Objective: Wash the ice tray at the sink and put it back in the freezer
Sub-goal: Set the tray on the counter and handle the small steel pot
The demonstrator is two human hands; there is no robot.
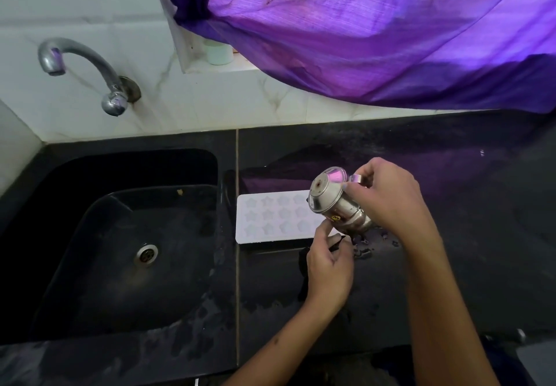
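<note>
From the head camera, the white ice tray with star-shaped cells lies flat on the black tabletop, just right of the dark sink. The right hand grips a tilted steel cup over the tray's right end. The left hand pinches a small dark cloth below the cup. A curved tap juts from the wall beside a purple curtain.

I am working bare-armed: my left hand and right hand are showing no sleeves, gloves, rings or watch, both forearms uncovered to the frame's edge.
</note>
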